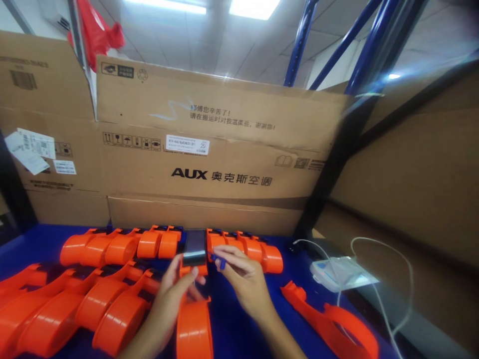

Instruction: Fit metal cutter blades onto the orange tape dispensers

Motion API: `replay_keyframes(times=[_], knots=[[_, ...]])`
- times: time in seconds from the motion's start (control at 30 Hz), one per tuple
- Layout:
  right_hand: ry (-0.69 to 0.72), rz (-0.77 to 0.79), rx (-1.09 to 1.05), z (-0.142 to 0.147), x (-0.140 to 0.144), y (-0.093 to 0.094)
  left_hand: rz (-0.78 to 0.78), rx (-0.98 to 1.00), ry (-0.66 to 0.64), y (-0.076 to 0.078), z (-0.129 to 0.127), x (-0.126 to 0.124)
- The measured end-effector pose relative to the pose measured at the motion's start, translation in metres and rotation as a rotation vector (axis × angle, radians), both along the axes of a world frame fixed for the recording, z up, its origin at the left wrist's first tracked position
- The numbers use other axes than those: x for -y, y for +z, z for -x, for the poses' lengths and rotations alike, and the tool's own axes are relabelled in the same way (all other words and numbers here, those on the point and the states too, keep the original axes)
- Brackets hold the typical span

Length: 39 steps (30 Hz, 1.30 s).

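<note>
My left hand is closed around the upper part of an orange plastic tape dispenser, whose round drum points toward me. A dark, glossy rectangular piece rises just above my left fingertips; I cannot tell whether it belongs to the dispenser or lies behind it. Between the thumb and fingers of my right hand is a small blue plastic part. It is close to the right side of the dispenser's upper end, with a narrow gap visible.
Several similar orange dispensers stand in rows at left and along the back. An orange dispenser piece lies at right on the blue surface. Beyond it are a clear plastic case and a white cable. Cardboard walls the back.
</note>
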State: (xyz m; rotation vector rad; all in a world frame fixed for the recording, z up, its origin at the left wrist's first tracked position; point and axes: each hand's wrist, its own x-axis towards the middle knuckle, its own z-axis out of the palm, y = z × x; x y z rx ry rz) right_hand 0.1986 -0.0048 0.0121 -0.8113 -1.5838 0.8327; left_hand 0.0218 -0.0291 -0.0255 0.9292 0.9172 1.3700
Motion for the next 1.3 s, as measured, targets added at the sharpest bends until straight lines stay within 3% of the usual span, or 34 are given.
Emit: replay_keyframes(times=[0.37, 0.57, 0.87, 1.17, 1.3], knots=[[-0.166, -0.112, 0.234, 0.009, 0.009, -0.007, -0.056, -0.041, 0.016, 0.004, -0.003, 0.001], [-0.146, -0.197, 0.396, 0.007, 0.011, -0.008, -0.03, 0.03, 0.025, 0.007, -0.005, 0.003], [-0.069, -0.252, 0.5, 0.003, 0.009, -0.005, -0.042, -0.037, 0.033, 0.01, -0.006, 0.008], [-0.009, -0.248, 0.514, 0.003, 0.015, 0.007, -0.049, -0.057, 0.022, 0.01, -0.006, 0.004], [-0.005, -0.208, 0.352, 0.001, 0.016, 0.009, -0.011, 0.051, -0.006, 0.012, -0.004, 0.004]])
